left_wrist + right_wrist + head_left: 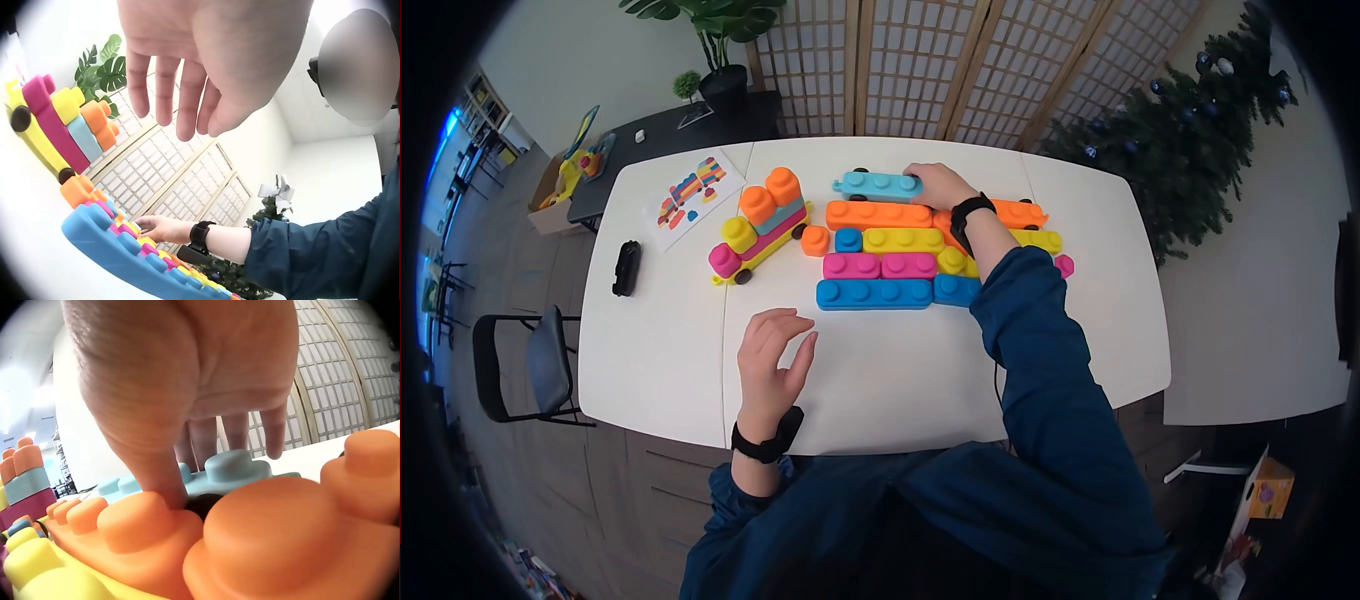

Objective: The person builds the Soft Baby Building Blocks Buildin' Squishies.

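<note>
The step in hand looks to be taking hold of the light-blue car, top centre of the head view: the right hand straddles its right end, thumb on the near side, fingers on the far side, apparently pinching it. The next move seems to call for lifting it clear of the orange blocks. The left hand, fingers loosely curved, holds nothing, lower left of centre. The white worktop carries a stacked car and picture sheet, upper left; a folding screen stands behind.
</note>
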Demonstrator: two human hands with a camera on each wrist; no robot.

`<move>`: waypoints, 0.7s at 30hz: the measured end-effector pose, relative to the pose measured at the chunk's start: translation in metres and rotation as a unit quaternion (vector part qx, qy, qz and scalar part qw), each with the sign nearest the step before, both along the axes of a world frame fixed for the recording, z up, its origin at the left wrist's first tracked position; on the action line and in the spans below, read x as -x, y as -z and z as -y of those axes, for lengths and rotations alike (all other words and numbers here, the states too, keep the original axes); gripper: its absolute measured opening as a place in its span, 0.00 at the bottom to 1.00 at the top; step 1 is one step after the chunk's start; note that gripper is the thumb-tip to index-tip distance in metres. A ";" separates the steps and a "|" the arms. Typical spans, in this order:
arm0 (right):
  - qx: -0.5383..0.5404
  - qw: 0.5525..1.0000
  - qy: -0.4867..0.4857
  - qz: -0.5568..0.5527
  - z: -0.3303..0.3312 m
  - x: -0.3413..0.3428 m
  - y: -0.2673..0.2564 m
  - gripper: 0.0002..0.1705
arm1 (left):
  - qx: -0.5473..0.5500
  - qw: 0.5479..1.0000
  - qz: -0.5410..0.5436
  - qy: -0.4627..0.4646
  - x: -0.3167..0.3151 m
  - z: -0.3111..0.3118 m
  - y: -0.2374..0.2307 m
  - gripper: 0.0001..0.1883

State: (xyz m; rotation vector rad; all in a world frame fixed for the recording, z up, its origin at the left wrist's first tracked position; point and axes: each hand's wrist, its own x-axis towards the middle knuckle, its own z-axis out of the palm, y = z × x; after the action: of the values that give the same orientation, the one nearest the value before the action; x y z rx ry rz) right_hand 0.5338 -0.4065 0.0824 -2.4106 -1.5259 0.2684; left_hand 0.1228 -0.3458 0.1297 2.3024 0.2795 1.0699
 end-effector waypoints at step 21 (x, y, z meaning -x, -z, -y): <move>-0.140 0.986 0.000 -0.094 0.165 0.158 -0.073 0.33 | 0.137 0.979 -0.146 0.047 -0.014 0.005 0.024 0.35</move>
State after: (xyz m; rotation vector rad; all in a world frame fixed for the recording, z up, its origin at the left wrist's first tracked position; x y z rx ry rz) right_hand 0.3754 -0.5711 0.1550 -2.1038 -1.3799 0.2549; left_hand 0.1370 -0.3510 0.1055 2.1912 0.4032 0.6014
